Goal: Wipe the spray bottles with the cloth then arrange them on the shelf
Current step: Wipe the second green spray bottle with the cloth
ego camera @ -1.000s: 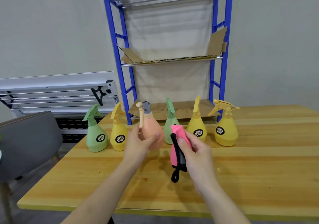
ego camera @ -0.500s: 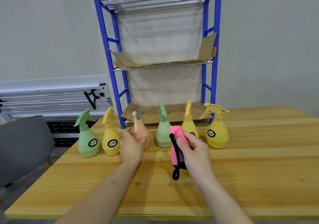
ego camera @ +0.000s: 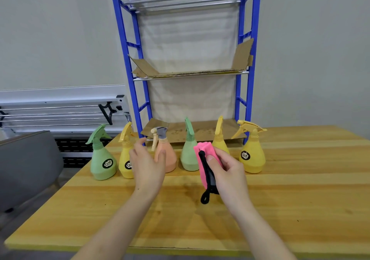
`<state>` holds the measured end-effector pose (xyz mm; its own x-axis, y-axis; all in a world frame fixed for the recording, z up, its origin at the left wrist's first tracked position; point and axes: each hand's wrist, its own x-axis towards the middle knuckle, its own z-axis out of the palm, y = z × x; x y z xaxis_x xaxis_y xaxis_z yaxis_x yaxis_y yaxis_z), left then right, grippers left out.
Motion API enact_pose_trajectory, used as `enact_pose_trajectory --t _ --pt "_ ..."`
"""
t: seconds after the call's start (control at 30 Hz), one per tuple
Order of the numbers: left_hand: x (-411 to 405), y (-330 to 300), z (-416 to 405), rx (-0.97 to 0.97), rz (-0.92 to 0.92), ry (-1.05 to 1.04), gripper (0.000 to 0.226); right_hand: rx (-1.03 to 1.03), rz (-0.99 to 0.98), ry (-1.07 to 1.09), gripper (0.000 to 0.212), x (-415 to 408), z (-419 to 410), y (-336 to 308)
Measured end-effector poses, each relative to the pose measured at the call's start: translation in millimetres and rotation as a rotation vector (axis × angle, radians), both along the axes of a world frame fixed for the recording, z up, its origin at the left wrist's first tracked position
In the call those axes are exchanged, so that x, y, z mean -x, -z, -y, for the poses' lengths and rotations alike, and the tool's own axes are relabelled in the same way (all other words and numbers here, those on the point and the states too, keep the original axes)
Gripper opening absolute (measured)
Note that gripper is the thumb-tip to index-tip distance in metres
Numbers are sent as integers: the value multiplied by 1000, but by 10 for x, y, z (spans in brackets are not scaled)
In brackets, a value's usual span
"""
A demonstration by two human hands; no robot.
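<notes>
A tall blue metal shelf [ego camera: 247, 63] stands at the far edge of a wooden surface [ego camera: 300, 189], with flattened cardboard lining its middle and bottom tiers and no spray bottle on those tiers yet; a white container sits partly out of view on the top rack. In front of the shelf, six spray bottles stand upright in a row on the surface: from left to right, a green bottle [ego camera: 102, 159], a yellow bottle [ego camera: 125, 155], a peach bottle with a grey collar [ego camera: 167, 155], a second green bottle [ego camera: 189, 151], a second yellow bottle [ego camera: 219, 139], and a third yellow bottle [ego camera: 252, 153] at the far right. The main change is at the peach bottle: a second ago the left hand [ego camera: 148, 165] held it lifted off the surface, half a second ago it was being lowered into the row, and now it stands on its own base while the left hand has let go, its grip spread with fingers relaxed just in front of the bottle, possibly still brushing it. The right hand [ego camera: 230, 169] still holds the folded pink cloth [ego camera: 206, 159] with black trim and a dangling black loop, its grip pinching the cloth between thumb and fingers, near the second green bottle. This suggests the peach bottle went back to the row rather than onto the shelf, so the arranging is not yet begun.
</notes>
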<state>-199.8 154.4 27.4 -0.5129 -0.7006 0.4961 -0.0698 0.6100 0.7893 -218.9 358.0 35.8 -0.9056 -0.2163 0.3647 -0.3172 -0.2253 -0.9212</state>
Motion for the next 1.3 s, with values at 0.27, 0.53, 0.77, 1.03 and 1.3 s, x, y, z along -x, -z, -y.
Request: enact_pose_trajectory --t 0.27,0.53,0.77,1.03,1.3 --pt "144 -398 -497 158 -82 209 20 -29 -135 88 32 126 -128 -117" --pt "697 -464 -621 306 127 107 36 -41 -149 95 33 184 -439 -170" --pt "893 -450 -488 157 162 79 26 -43 -123 80 30 183 -676 -173" --pt "464 -356 -344 160 105 148 21 -26 -117 57 31 197 -534 -161" --pt "-183 -158 -255 71 -40 279 22 -127 -303 97 34 235 -257 -364"
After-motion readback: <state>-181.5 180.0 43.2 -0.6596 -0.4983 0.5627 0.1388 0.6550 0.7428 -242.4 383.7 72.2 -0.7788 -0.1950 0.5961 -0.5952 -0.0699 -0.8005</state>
